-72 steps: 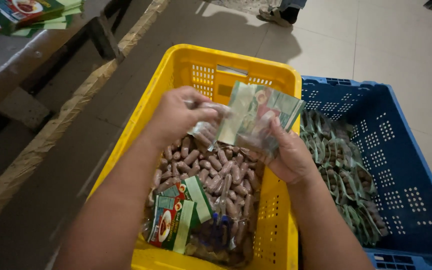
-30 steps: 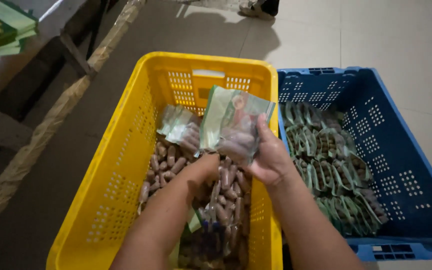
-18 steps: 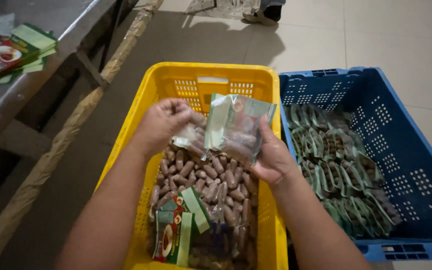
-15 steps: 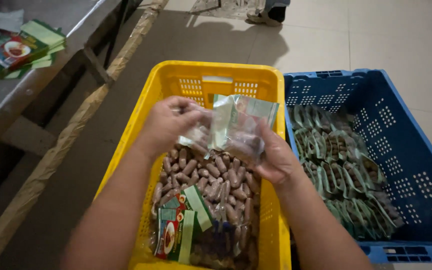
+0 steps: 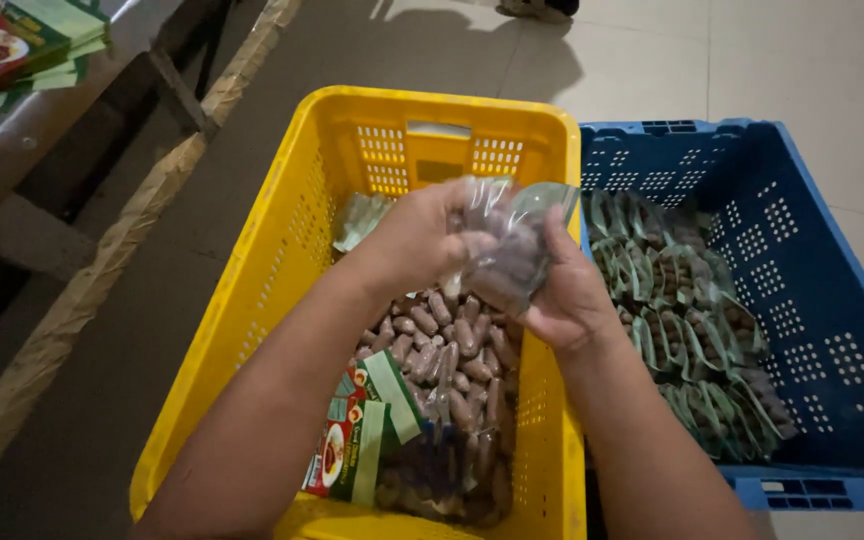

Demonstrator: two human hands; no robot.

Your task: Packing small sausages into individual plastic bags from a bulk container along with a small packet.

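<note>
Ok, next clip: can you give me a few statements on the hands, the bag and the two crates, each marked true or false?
1. Both hands, left hand and right hand, hold a clear plastic bag. True.
2. The bag is held over the blue crate. False: it is over the yellow crate.
3. The yellow crate holds loose brown pieces. True.
4. The blue crate has nothing in it. False: it holds rows of filled packets.

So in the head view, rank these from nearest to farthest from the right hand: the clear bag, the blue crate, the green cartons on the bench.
1. clear bag, held in the right hand.
2. blue crate, just to its right.
3. green cartons, far upper left on the bench.
</note>
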